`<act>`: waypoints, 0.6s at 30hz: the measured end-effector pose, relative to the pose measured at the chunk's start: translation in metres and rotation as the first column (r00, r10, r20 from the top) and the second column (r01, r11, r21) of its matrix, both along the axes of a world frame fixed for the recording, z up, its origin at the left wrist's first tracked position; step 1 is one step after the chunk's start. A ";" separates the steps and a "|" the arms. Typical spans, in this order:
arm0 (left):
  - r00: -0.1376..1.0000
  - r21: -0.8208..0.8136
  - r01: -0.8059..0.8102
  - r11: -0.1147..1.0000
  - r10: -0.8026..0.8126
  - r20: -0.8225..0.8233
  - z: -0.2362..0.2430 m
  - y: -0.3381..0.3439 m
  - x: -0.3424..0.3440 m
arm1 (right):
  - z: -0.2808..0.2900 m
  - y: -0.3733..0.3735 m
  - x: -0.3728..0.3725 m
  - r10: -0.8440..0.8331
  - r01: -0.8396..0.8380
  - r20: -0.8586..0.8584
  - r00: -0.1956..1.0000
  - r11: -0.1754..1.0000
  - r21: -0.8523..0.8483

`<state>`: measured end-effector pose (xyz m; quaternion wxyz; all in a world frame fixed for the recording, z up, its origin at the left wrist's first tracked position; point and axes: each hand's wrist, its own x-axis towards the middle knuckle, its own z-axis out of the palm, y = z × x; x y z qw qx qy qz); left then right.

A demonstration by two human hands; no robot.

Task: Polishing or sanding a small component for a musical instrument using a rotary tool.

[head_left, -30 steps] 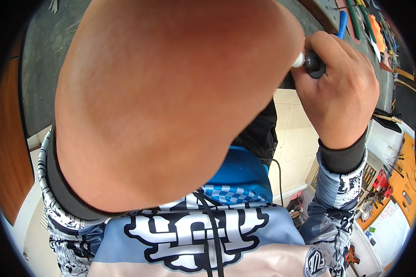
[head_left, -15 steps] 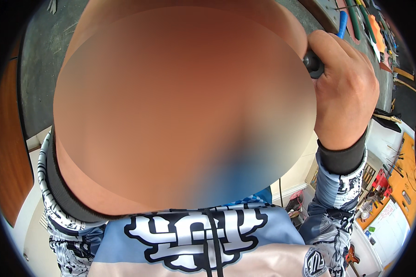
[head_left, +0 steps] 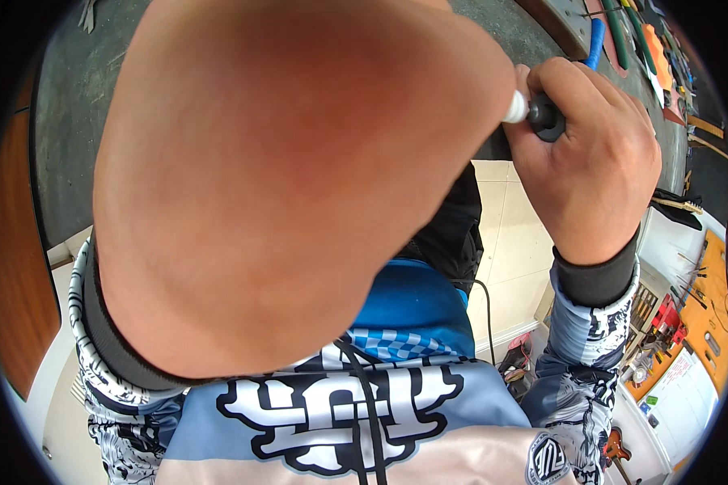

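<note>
My left hand (head_left: 299,153) looms very large and blurred close in front of me, covering the middle of the view. Its fingers are hidden, so whether it holds anything does not show. To its right, my right hand (head_left: 594,149) is closed around a round black tool (head_left: 547,118). A short white piece (head_left: 516,107) sticks out of the tool toward my left hand and meets its outline; whether they touch I cannot tell. The tool's exact kind is not clear.
A dark workbench (head_left: 65,162) spans the far side. Blue-handled (head_left: 596,40) and green-handled tools (head_left: 616,32) lie at the far right beside a metal block (head_left: 554,24). A black cable (head_left: 490,315) hangs down below. An orange tool board (head_left: 708,323) stands at the right.
My left hand has drawn slightly left, away from my right hand. The white piece at the tool's end now shows between them. My right hand keeps its hold, hardly moved.
</note>
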<state>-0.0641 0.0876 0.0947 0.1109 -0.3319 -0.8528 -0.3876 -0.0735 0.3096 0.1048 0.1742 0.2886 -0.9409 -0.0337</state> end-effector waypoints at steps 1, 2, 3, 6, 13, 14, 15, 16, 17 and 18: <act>1.000 -0.002 -0.003 1.000 0.003 0.002 -0.001 0.000 0.000 | -0.002 -0.001 -0.001 0.003 -0.003 0.002 1.000 1.000 -0.002; 1.000 -0.001 -0.011 1.000 0.011 0.007 -0.002 -0.001 0.001 | -0.003 -0.002 -0.001 0.006 -0.006 0.003 1.000 1.000 -0.008; 1.000 0.002 -0.014 1.000 0.014 0.013 -0.002 0.000 0.000 | -0.004 -0.001 -0.002 0.004 -0.004 0.003 1.000 1.000 -0.011; 1.000 -0.012 0.003 1.000 -0.002 0.011 -0.002 0.000 -0.001 | -0.004 0.000 -0.002 0.002 -0.002 0.003 1.000 1.000 -0.018; 1.000 -0.007 -0.005 1.000 0.005 0.021 -0.002 0.001 -0.001 | -0.001 -0.010 0.001 -0.096 0.095 0.026 0.995 0.995 0.036; 1.000 -0.020 0.005 1.000 -0.005 0.007 -0.002 0.000 -0.002 | -0.001 -0.010 0.001 -0.087 0.086 0.020 0.996 0.996 0.039; 1.000 -0.035 0.014 0.999 -0.014 -0.006 -0.002 0.000 -0.002 | -0.001 -0.010 0.001 -0.077 0.076 0.014 0.997 0.996 0.040; 1.000 -0.035 0.013 0.999 -0.013 -0.006 -0.002 0.000 -0.002 | -0.001 -0.009 0.001 -0.076 0.075 0.014 0.997 0.996 0.039; 1.000 -0.030 0.003 1.000 -0.003 0.001 -0.002 0.000 -0.001 | -0.001 -0.009 0.001 -0.066 0.065 0.013 0.998 0.997 0.045; 1.000 -0.024 -0.005 1.000 0.005 0.007 -0.003 0.000 -0.001 | -0.001 -0.009 0.001 -0.057 0.057 0.011 0.998 0.997 0.050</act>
